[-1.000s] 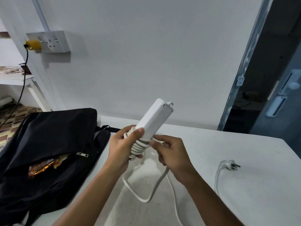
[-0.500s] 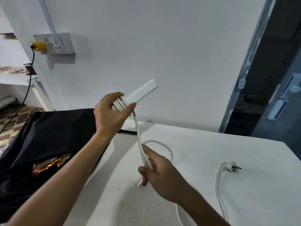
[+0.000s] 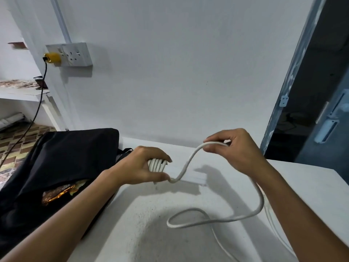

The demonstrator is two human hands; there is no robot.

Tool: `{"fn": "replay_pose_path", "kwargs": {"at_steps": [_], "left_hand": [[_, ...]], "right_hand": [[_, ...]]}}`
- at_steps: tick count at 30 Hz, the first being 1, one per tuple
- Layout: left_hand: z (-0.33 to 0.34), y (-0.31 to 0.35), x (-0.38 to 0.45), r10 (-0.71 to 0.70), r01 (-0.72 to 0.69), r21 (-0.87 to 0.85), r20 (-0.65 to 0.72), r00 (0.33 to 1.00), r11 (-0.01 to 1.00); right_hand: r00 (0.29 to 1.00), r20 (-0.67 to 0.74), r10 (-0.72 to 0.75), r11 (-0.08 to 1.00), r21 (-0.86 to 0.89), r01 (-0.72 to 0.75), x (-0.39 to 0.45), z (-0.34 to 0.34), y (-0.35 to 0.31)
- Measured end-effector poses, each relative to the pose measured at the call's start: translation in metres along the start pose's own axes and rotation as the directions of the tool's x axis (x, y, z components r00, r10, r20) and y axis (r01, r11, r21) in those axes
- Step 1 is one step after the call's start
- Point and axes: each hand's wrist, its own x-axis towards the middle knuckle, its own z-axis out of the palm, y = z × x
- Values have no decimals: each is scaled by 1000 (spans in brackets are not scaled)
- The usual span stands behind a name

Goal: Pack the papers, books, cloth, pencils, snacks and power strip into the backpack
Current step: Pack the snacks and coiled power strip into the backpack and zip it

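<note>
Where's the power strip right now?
Centre of the head view, above the table: the left hand grips the power strip by its wound cord, just right of the backpack.

White table (image 3: 294,178) — backpack (image 3: 62,167), cord (image 3: 217,220).

Smooth white plastic power strip (image 3: 190,176) and rubbery matt cord (image 3: 217,220), matt black cloth backpack (image 3: 62,157), glossy crinkled foil snack wrapper (image 3: 56,193), rough speckled white table (image 3: 302,178)

The backpack (image 3: 62,159) is laid at the left of the frame on the worktop (image 3: 311,186); a snack packet (image 3: 58,194) is tucked inside. The power strip (image 3: 188,176) is held at centre, its cord (image 3: 217,218) looped below.
</note>
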Motion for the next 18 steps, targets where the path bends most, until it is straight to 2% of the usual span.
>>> {"fn": "replay_pose_path", "kwargs": {"at_steps": [2,4,5,6,7,8,9,10,11,12,14,18], "left_hand": [[4,14,-4,-52,58,-194,37,998,979],[5,25,-6,-65,78,-381,46,997,921],[6,28,-8,-69,76,-456,33,997,887],[8,30,-8,-80,80,-539,24,996,838],[12,31,-8,-105,95,-639,23,994,764],[16,33,-7,-131,110,-740,30,991,664],[21,35,-5,-151,111,-826,31,988,553],[24,37,-2,-170,101,-888,26,985,449],[26,38,0,-196,92,-925,19,980,368],[26,40,3,-232,88,-939,9,973,333],[25,43,6,-331,105,-933,-16,943,343],[28,43,6,-456,159,-943,10,890,291]], "right_hand": [[997,39,69,997,42,-71,8,-3,9],[978,131,160,971,159,-180,13,4,16],[970,106,217,951,199,-235,16,16,24],[949,-8,315,942,128,-311,17,29,33],[905,-239,353,926,-46,-374,12,41,40],[862,-369,348,882,-183,-434,4,49,36],[920,-301,251,901,-276,-335,-5,58,32],[987,-74,145,961,-227,-158,-5,71,29],[993,100,66,974,-222,-42,-9,78,21],[989,147,18,970,-244,19,-14,81,20],[989,138,-46,925,-368,94,-12,85,26],[986,164,-37,895,-434,106,-17,91,24]]}}
